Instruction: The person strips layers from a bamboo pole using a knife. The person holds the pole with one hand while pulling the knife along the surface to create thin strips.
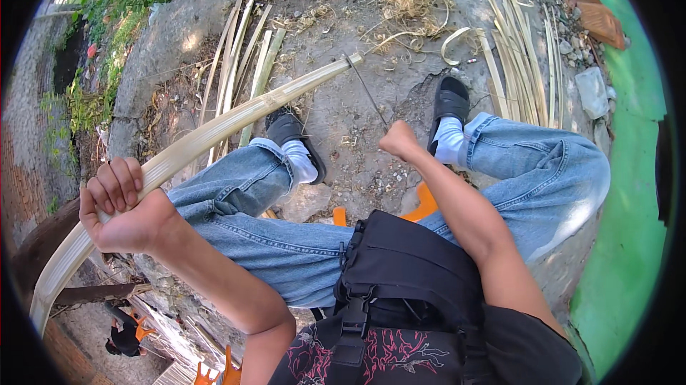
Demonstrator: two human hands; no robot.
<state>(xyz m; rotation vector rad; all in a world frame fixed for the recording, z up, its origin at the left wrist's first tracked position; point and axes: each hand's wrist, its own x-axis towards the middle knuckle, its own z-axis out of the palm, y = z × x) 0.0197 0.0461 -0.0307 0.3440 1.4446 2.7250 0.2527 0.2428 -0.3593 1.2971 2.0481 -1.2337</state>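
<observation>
A long pale bamboo piece (239,115), grooved lengthwise, slants from the lower left up to the middle of the head view. My left hand (130,206) is closed around its lower part, fingers over the top edge. In my right hand (401,141) is a knife with a thin dark blade (367,93); its handle is hidden in the fist. The blade's upper end touches or crosses the bamboo's far end. I cannot tell whether it has cut in.
Bamboo strips lie beyond my left foot (236,63) and right foot (520,56). Curled shavings (418,1) cover the ground ahead. A green wall (632,192), white block (592,92) and brown tile (599,19) are at right. Another person (127,331) is at lower left.
</observation>
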